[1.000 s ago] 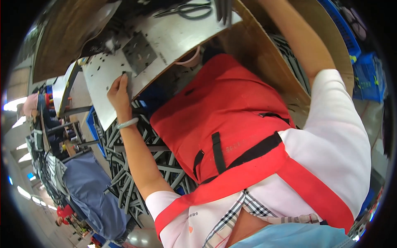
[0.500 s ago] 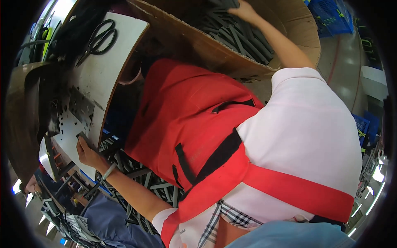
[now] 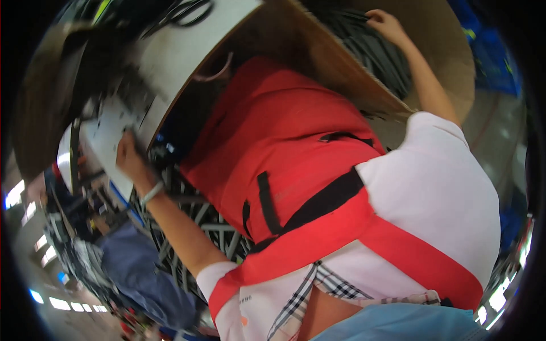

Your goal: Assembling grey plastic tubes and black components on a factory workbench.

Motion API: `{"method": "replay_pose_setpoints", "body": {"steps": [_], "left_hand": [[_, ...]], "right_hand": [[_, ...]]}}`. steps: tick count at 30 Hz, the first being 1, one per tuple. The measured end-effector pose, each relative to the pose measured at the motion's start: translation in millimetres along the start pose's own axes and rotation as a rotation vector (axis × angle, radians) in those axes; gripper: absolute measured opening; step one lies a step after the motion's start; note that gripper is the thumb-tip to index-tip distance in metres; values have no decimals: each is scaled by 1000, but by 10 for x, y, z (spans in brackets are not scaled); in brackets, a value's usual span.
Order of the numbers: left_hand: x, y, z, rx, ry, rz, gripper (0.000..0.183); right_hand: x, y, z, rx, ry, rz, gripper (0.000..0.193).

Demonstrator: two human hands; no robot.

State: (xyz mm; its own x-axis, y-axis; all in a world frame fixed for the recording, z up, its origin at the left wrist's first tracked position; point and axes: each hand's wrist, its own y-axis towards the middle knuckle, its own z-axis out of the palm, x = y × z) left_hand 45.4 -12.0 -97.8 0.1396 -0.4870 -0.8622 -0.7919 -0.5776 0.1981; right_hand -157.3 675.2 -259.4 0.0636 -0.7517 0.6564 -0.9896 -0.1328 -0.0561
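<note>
Left hand (image 3: 134, 163): the fingers are pressed together on a dark strip (image 3: 140, 148), which shows just to the right of them; blur hides the exact grip points. The white table (image 3: 190, 54) extends ahead and to the left of these fingertips.

Right hand (image 3: 389, 28): the fingers are bent, thumb and forefinger close together, over a heap of dark grey strips (image 3: 367, 50). Whether they touch or pinch a strip cannot be told. The wall of the cardboard box (image 3: 462, 77) stands to the right of these fingers. The red apron (image 3: 290, 122) spans the space between the two hands.

Handling: judged by its slim shape, each strip is probably light. The surface looks matt, so slippage seems unlikely; the material is probably somewhat pliable and not fragile. Take hold of a single strip near an exposed end, thumb on one face and forefinger on the other, since close-packed strips beneath the fingers may drag their neighbours along
</note>
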Motion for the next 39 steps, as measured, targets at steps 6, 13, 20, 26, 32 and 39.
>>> {"method": "replay_pose_setpoints", "body": {"steps": [6, 13, 20, 26, 32, 39], "left_hand": [[-1038, -1155, 659, 242, -48, 203, 18], [-785, -1747, 1047, 334, -124, 448, 12], [-246, -1987, -527, -309, 75, 217, 14], [491, -2449, -321, 108, 183, -83, 34], [445, -2357, -339, 45, -98, -275, 25], [-108, -1680, -2114, -404, -510, 53, 25]], "right_hand": [[3057, -829, 356, 137, 287, -562, 28], [3173, -1474, 2275, 795, 740, -661, 45], [3597, -1567, 2297, 1107, 765, -19, 30], [3605, -1557, 2370, 948, 923, 76, 25], [3534, -1437, 2288, 839, 922, 32, 18], [3482, -1338, 2145, 763, 884, -48, 16]]}}
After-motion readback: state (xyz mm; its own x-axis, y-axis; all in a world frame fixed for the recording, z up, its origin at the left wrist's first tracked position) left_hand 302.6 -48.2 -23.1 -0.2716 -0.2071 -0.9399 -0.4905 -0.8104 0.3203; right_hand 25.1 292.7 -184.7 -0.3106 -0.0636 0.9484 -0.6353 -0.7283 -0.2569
